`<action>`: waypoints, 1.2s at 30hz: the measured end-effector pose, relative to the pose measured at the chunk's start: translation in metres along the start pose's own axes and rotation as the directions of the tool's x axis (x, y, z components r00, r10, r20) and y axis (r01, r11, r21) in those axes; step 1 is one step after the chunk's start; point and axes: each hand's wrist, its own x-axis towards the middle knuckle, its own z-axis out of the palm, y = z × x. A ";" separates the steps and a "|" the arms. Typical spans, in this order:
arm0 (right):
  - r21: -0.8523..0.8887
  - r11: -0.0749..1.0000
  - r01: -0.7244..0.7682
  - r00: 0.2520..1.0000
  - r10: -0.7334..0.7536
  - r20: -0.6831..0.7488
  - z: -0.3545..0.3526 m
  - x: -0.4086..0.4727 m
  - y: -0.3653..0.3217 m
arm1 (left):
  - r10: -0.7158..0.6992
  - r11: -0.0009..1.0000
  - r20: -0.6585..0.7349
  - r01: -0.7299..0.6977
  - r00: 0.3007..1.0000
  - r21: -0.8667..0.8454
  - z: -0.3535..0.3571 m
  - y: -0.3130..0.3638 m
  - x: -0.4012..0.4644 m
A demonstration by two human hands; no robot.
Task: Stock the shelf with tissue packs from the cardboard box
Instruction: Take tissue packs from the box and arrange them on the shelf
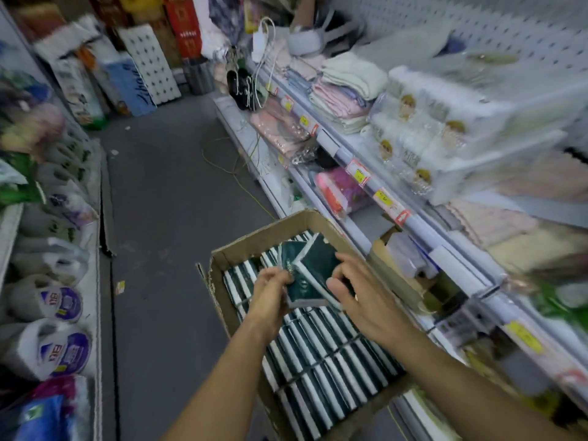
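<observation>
Both hands (270, 286) hold tissue packs (307, 272) tilted, long axis up-right

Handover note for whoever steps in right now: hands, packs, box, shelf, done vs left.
Left hand: holds the near-left edge of a few dark green tissue packs, lifted just above the box.
Right hand: grip on the same bundle's right side, fingers curled round it.
Cardboard box: open on the aisle floor beside the right-hand shelf, still nearly full of rows of packs.
Done: one bundle pulled free of the box; none of these green packs can be seen on the shelf.
Left: carry this bundle to the shelf, place it, then repeat for the rest.
</observation>
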 end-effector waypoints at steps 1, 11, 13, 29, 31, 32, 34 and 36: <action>0.010 1.000 0.015 0.999 -0.015 -0.052 -0.006 -0.011 -0.004 | -0.001 1.000 0.042 0.001 0.999 -0.001 0.004 0.000 -0.013; 0.439 0.828 -0.349 0.886 0.444 -0.133 -0.114 -0.133 -0.080 | 0.071 0.961 0.400 -0.171 0.914 0.219 0.069 0.028 -0.155; 0.451 0.825 -0.341 0.884 0.445 -0.146 -0.138 -0.154 -0.091 | 0.152 0.935 0.443 -0.274 0.883 0.226 0.085 0.038 -0.176; 0.846 0.526 0.085 0.742 0.533 -0.406 -0.302 -0.235 -0.098 | 0.416 0.605 0.765 -0.778 0.492 0.172 0.265 0.088 -0.267; 0.837 0.538 0.099 0.743 0.519 -0.422 -0.314 -0.241 -0.091 | 0.482 0.532 0.768 -0.837 0.422 0.126 0.287 0.087 -0.267; 0.819 0.561 0.124 0.722 0.515 -0.462 -0.320 -0.244 -0.087 | 0.499 0.494 0.770 -0.861 0.398 0.124 0.297 0.088 -0.265; 0.732 0.665 0.146 0.647 0.496 -0.579 -0.333 -0.252 -0.080 | 0.501 0.406 0.791 -0.902 0.352 0.145 0.311 0.090 -0.262; 0.671 0.731 0.127 0.647 0.451 -0.614 -0.341 -0.259 -0.075 | 0.474 0.330 0.823 -0.930 0.313 0.164 0.324 0.091 -0.262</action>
